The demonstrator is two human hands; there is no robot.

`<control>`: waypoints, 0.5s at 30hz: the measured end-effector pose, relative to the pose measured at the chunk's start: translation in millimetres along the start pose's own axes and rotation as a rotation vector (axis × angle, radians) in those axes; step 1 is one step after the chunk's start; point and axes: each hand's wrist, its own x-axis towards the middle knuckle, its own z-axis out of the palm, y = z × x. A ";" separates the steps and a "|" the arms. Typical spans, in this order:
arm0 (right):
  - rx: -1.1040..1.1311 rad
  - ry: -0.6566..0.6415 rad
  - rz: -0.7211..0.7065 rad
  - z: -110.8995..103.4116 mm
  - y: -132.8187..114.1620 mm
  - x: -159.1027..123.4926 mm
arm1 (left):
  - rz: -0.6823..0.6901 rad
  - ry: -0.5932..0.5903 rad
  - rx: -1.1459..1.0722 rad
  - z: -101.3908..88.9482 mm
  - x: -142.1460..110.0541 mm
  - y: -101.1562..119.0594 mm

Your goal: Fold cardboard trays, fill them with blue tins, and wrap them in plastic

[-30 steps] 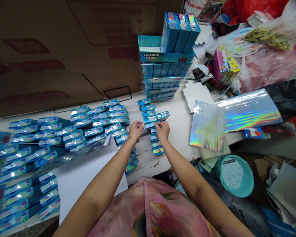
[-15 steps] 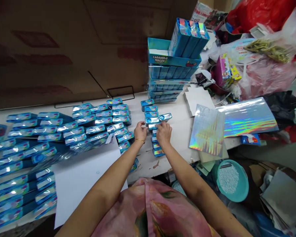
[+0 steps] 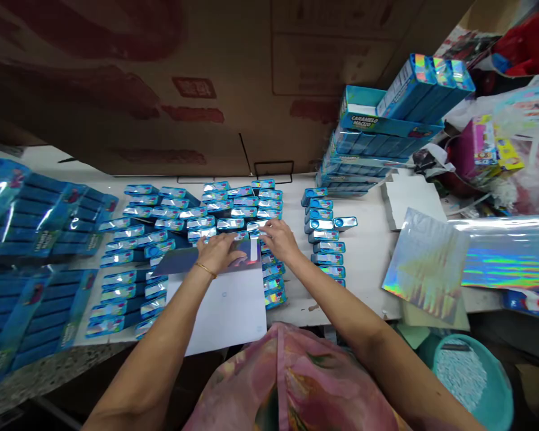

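My left hand (image 3: 218, 254) lies with its fingers spread on a dark glossy sheet (image 3: 182, 261). That sheet rests along the upper edge of a large white paper sheet (image 3: 224, 305) and has a pale rectangle near its right end. Beside that end, my right hand (image 3: 279, 240) has thumb and fingers drawn together; what is between them cannot be made out. Small blue boxes with shiny ends (image 3: 230, 224) stand in rows beyond and around both hands. To the right, a separate column of blue boxes (image 3: 327, 247) has one box (image 3: 345, 222) standing out sideways.
Blue display cartons labelled Caramelo Macizo (image 3: 390, 123) are stacked at the back right. More packed blue cartons (image 3: 22, 221) stand at left. A big brown cardboard box (image 3: 233, 120) walls off the back. Holographic sheets (image 3: 424, 263) and a turquoise bucket (image 3: 498, 383) lie at right.
Both hands have moved left, from the separate column of boxes to the glossy sheet on the white paper. The view has swung left. The sideways box stays beside the column.
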 end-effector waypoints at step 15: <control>-0.402 -0.157 -0.202 56.7 -21.9 -19.4 | 0.025 0.360 -0.282 66.9 -17.0 -17.8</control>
